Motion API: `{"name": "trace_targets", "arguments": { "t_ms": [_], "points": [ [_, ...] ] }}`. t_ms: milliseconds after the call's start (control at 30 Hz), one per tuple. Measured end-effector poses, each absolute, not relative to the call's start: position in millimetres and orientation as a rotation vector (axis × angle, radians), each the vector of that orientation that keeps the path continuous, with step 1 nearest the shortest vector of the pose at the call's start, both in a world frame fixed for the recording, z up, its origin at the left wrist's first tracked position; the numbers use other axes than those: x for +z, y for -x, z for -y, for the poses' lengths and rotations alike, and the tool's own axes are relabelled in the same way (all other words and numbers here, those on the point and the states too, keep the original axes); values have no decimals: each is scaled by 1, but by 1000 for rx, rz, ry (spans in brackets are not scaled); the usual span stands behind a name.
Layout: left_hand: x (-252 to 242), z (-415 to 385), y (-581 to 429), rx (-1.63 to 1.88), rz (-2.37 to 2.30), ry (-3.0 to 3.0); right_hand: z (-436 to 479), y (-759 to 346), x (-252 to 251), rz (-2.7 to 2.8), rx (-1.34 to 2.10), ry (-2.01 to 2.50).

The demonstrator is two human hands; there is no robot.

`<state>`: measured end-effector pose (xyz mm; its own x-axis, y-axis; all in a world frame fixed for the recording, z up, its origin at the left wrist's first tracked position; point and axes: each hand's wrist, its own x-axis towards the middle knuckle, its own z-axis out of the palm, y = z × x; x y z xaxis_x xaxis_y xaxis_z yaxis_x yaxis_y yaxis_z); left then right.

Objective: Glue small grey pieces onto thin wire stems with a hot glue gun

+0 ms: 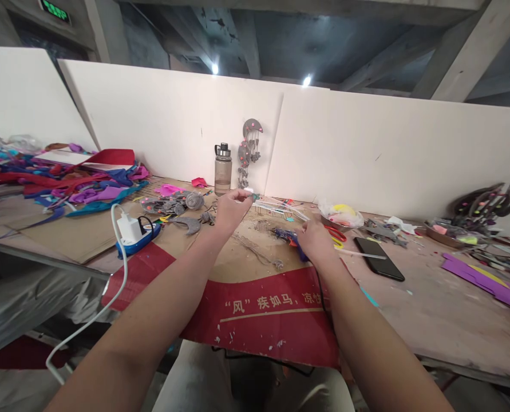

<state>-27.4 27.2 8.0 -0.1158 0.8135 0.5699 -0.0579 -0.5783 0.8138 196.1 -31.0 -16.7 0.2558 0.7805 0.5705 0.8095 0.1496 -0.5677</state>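
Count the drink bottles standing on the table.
1: the bottle stands upright in front of the white panel, just beyond the left hand and left of the grey ornament. The heap of coloured scraps at far left might hide another.

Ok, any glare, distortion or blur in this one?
Head view: ceiling lamps flare white against the dark ceiling; head view: forearms look stretched toward the lower edge, as with a wide lens; head view: no strong motion blur, but fine detail around the left hand and right hand is soft.
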Motion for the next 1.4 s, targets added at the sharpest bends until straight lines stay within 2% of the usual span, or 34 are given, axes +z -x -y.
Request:
{"name": "trace_targets", "arguments": {
  "t_ms": [67,233,333,400,633,967,1400],
  "points": [
    [8,-23,27,1812,-909,-1654,37,-174,-7,1498,-33,1426],
    [12,-14,26,1809,-892,-1914,34,-111,10,1349,766,1066],
    [11,-14,26,1781,-895,-1958,25,-91,10,1253,998,927],
    [10,-16,26,1764,-889,-1882,22,-87,8,1228,941,926],
    [9,-14,20,1547,-780,-1594,23,-102,1,1441,353,1053],
    [12,-8,14,1382,-666,-1468,27,-113,4,1394,188,1181],
    [12,-8,17,1421,-756,-1600,35,-110,7,1477,93,1262]
  ]
}}
